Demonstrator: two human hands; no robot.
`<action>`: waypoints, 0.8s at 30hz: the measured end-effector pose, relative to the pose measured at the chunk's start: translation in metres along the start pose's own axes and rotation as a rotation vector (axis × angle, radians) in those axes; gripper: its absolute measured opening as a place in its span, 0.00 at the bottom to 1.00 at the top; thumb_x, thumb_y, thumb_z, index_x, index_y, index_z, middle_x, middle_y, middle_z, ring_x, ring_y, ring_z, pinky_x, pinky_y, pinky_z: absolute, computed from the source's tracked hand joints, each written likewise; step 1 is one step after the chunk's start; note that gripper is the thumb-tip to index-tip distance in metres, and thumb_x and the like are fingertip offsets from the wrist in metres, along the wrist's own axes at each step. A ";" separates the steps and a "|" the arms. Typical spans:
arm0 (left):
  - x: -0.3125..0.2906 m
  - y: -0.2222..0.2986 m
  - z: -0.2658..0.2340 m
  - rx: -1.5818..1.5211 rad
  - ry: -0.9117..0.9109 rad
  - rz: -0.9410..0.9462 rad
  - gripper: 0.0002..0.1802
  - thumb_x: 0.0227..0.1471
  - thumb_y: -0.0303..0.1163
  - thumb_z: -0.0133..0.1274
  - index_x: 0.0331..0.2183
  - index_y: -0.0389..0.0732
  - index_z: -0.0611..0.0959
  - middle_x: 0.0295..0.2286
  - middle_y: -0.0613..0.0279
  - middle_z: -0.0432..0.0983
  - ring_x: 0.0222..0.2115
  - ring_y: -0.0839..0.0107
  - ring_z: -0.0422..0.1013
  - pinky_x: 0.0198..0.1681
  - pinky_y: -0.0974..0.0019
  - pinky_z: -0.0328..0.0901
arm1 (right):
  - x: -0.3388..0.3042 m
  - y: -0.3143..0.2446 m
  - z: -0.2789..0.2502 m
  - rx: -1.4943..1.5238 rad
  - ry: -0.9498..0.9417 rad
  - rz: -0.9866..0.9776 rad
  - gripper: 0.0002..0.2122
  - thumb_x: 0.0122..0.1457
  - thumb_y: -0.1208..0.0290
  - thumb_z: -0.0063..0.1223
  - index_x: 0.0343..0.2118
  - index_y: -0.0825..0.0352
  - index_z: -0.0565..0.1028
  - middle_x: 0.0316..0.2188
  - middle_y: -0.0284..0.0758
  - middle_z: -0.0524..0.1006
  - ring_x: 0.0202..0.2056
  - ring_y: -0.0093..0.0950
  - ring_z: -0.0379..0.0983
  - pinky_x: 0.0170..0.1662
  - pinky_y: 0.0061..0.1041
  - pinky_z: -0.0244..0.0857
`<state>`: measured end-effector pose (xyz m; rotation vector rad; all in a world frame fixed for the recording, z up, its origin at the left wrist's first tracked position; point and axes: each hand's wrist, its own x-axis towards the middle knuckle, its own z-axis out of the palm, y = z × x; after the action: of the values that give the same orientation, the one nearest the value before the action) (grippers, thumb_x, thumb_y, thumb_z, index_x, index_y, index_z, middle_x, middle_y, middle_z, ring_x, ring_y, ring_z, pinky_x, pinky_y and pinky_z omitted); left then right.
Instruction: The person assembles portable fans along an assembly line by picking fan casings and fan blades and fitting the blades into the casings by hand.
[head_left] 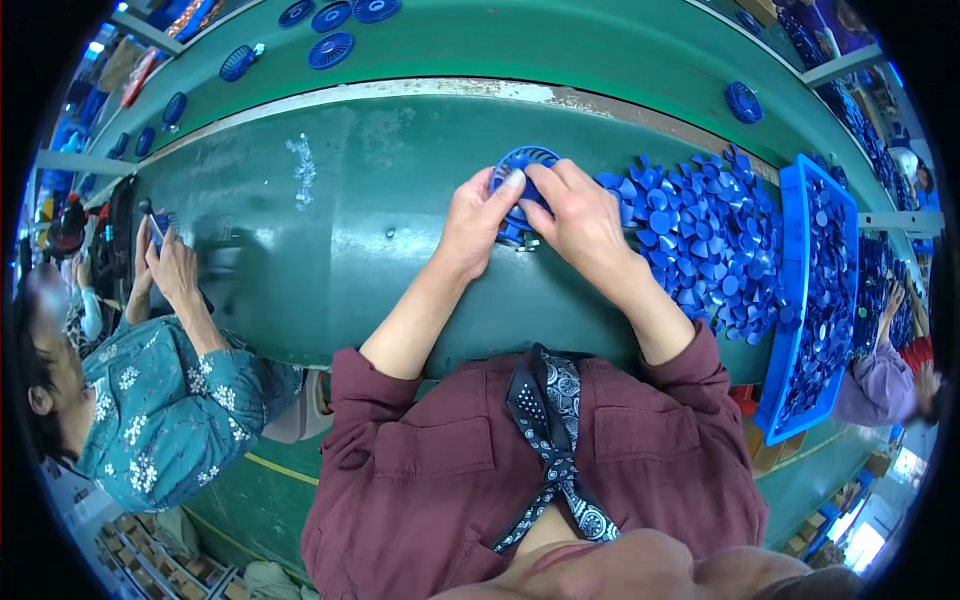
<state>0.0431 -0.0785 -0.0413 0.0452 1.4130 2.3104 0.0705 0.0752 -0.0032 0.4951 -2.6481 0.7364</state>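
Observation:
A round blue slotted fan housing (527, 156) is between my two hands, above the near green worktop. My left hand (472, 222) grips its left side, with the thumb laid over the rim. On its right, my right hand (584, 218) has its fingers and thumb bent closed over the middle and lower right of the housing. Those fingers hide the inside, so any small part in there cannot be made out. Small dark and light parts (520, 240) show just under the housing. Beside my right hand lies a heap of loose blue fan blades (700, 240).
A blue tray (790, 300) full of blades stands right of the heap. Beyond a pale ledge runs a green conveyor belt (560, 50) carrying several fan housings (331, 50). Tiny clear pieces (303, 172) lie on the left worktop. Co-workers sit on both sides; the left one's hand (175, 268) holds something dark.

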 end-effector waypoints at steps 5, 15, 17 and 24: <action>0.002 0.003 -0.004 0.075 0.084 0.091 0.15 0.53 0.27 0.56 0.42 0.33 0.76 0.35 0.64 0.76 0.34 0.80 0.71 0.39 0.74 0.68 | -0.003 -0.002 0.006 0.099 0.043 0.003 0.20 0.47 0.75 0.60 0.45 0.65 0.71 0.34 0.40 0.70 0.36 0.40 0.71 0.33 0.37 0.69; -0.003 0.003 -0.005 0.288 0.014 0.091 0.12 0.50 0.27 0.58 0.37 0.33 0.79 0.30 0.64 0.77 0.30 0.80 0.70 0.34 0.74 0.67 | 0.005 0.039 0.001 0.471 -0.302 0.323 0.19 0.47 0.61 0.66 0.33 0.72 0.73 0.25 0.41 0.75 0.27 0.31 0.71 0.32 0.29 0.64; -0.004 0.005 -0.002 0.288 0.045 0.057 0.13 0.50 0.28 0.58 0.38 0.33 0.79 0.31 0.64 0.77 0.30 0.79 0.71 0.36 0.74 0.67 | 0.002 0.047 0.011 0.564 -0.320 0.347 0.19 0.47 0.62 0.66 0.32 0.73 0.73 0.24 0.37 0.74 0.28 0.26 0.69 0.32 0.28 0.64; 0.007 0.015 -0.007 0.184 0.102 0.125 0.21 0.60 0.37 0.49 0.50 0.33 0.71 0.39 0.54 0.76 0.37 0.70 0.74 0.41 0.68 0.70 | 0.031 0.115 -0.040 0.942 0.166 0.761 0.25 0.54 0.64 0.61 0.50 0.76 0.70 0.34 0.40 0.77 0.30 0.23 0.75 0.29 0.22 0.72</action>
<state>0.0299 -0.0881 -0.0329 0.0738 1.7167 2.3024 0.0044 0.1822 -0.0067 -0.4097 -2.1343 2.1422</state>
